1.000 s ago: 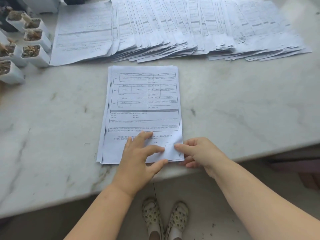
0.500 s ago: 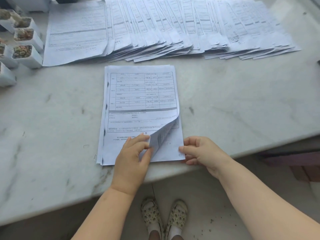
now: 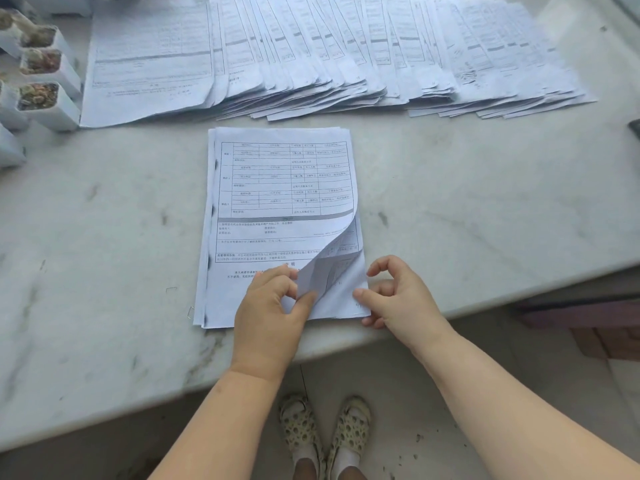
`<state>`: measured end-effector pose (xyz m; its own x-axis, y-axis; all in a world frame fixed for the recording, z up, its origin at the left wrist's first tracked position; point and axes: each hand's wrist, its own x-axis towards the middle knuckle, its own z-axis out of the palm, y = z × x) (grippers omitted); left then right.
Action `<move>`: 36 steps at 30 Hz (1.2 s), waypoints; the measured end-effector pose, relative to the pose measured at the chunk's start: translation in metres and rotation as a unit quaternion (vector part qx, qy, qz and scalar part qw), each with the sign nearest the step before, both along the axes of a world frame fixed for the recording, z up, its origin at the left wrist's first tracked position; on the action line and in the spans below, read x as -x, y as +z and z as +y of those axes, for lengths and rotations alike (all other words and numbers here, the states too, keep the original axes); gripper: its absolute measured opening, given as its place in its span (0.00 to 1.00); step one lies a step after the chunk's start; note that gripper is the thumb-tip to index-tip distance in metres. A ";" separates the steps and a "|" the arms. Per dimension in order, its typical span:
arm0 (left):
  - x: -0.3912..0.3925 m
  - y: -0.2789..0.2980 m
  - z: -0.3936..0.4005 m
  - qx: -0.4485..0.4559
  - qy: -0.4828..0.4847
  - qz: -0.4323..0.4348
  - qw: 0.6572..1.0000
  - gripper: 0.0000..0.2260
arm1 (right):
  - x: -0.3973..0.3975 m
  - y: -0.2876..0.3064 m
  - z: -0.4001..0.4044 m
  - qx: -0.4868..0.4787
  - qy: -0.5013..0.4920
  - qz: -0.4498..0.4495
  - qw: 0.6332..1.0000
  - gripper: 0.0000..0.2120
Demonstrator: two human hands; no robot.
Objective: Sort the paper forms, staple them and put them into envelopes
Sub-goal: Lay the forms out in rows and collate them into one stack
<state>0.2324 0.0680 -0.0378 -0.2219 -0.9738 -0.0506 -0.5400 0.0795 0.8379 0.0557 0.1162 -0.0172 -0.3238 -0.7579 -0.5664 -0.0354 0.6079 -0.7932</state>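
Observation:
A stack of printed paper forms (image 3: pixel 277 202) lies in the middle of the marble table (image 3: pixel 467 220), near its front edge. My left hand (image 3: pixel 270 317) pinches the lower right corner of the top sheet (image 3: pixel 325 268) and curls it up and leftward, showing its underside. My right hand (image 3: pixel 398 296) sits at the stack's lower right corner, thumb on the paper's edge, fingers curled above it. A long row of overlapping forms (image 3: pixel 329 53) is fanned out across the back of the table.
Several small white square pots (image 3: pixel 45 98) with dried plants stand at the back left. Loose staples (image 3: pixel 171 289) lie left of the stack. The table's front edge runs just below my hands. A dark object (image 3: pixel 635 128) shows at the right edge.
My left hand has pinched the top sheet's lower right corner and lifted it, curling it further up and left. My right hand's fingers have risen from the stack's corner.

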 end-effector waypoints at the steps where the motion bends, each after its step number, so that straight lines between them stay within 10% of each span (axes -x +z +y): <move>1: 0.000 -0.001 -0.001 -0.003 -0.003 0.002 1.000 0.23 | -0.001 -0.001 -0.002 0.004 0.001 0.014 1.000 0.11; 26: -0.010 -0.002 -0.005 -0.054 -0.029 0.052 0.997 0.12 | -0.004 0.011 -0.030 -0.062 0.029 -0.014 0.998 0.13; 31: -0.012 -0.003 -0.006 -0.054 -0.027 0.056 0.997 0.15 | 0.008 0.030 -0.026 0.018 -0.020 0.256 0.966 0.11; 36: -0.014 0.001 -0.007 -0.077 -0.031 0.087 0.993 0.14 | 0.008 0.045 -0.050 -0.114 -0.031 -0.031 0.993 0.24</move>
<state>0.2465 0.0607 -0.0366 -0.3004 -0.9414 -0.1534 -0.3837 -0.0280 0.9230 0.0477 0.0658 0.0280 -0.3257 -0.5877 -0.7406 0.0529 0.7708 -0.6349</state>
